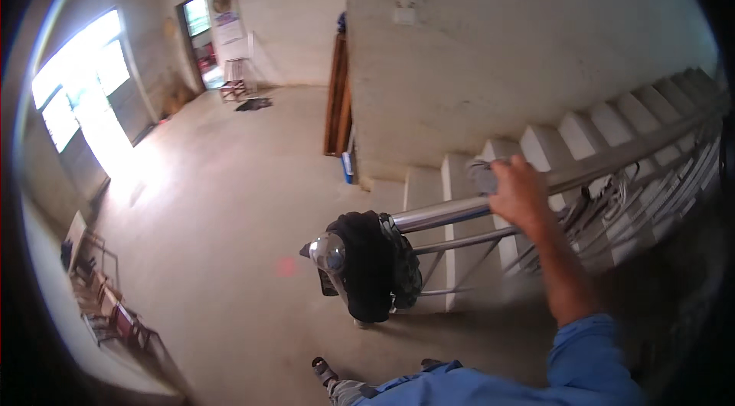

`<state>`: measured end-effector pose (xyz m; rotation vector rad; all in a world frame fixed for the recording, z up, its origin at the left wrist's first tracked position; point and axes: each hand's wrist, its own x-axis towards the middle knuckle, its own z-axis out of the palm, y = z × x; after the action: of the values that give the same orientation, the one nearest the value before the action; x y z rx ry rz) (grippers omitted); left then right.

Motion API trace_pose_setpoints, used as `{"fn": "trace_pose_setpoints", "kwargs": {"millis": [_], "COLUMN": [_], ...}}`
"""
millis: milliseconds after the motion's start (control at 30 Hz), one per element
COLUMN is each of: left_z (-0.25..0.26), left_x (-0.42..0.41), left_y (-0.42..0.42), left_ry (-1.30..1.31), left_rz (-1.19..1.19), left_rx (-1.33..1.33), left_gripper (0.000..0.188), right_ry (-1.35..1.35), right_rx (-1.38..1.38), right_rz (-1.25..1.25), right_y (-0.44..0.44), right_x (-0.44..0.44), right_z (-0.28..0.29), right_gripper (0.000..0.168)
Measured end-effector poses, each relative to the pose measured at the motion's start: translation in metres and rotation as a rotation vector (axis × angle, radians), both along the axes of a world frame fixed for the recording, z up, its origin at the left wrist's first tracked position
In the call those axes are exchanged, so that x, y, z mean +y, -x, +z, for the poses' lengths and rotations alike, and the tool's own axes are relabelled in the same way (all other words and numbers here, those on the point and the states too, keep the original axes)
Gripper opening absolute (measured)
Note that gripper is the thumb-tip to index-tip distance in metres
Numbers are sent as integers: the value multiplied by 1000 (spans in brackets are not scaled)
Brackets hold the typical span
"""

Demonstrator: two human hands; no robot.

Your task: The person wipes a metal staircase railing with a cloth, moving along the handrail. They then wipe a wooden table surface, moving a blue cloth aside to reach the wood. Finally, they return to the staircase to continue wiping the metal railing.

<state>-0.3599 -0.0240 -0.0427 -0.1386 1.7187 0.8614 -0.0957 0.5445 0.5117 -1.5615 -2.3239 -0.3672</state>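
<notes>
My right hand [519,193] is closed over a grey cloth [483,176] and rests with it on the metal stair handrail [442,214]. To the left of my hand, a black garment [367,268] and a camouflage-patterned cloth [405,262] hang over the lower end of the rail, beside the shiny round cap [327,252] of the end post. My left hand is out of view.
Concrete stairs [465,176] rise to the right along the wall. Brown wooden boards [337,96] lean at the wall corner. Several chairs [115,314] stand at the lower left, and another chair [233,80] by the far doorway. Bundled cords [617,191] hang on the railing.
</notes>
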Motion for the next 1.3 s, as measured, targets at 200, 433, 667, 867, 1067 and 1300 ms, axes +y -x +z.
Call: {"fn": "trace_pose_setpoints", "kwargs": {"millis": [200, 433, 667, 867, 1067, 1300], "left_z": [-12, 16, 3, -36, -28, -19], "left_x": [11, -13, 56, 108, 179, 276], "left_y": [164, 355, 439, 465, 496, 560], "left_ry": [-41, -66, -50, -383, -34, -97], "left_rz": [24, 164, 57, -644, -445, -629], "left_rx": [-19, -4, 73, 222, 36, 144], "left_gripper": [22, 24, 46, 33, 29, 25], "right_ry": [-35, -251, -288, -100, 5, -142], "right_rx": [243, 254, 166, 210, 225, 57], "right_rz": [75, -388, -507, -323, -527, -920], "right_y": [89, 22, 90, 176, 157, 126], "right_x": [-36, -12, -9, -3, 25, 26], "right_z": [-81, -40, -51, -97, -63, -29], "right_gripper": [56, 56, 56, 54, 55, 52]}}
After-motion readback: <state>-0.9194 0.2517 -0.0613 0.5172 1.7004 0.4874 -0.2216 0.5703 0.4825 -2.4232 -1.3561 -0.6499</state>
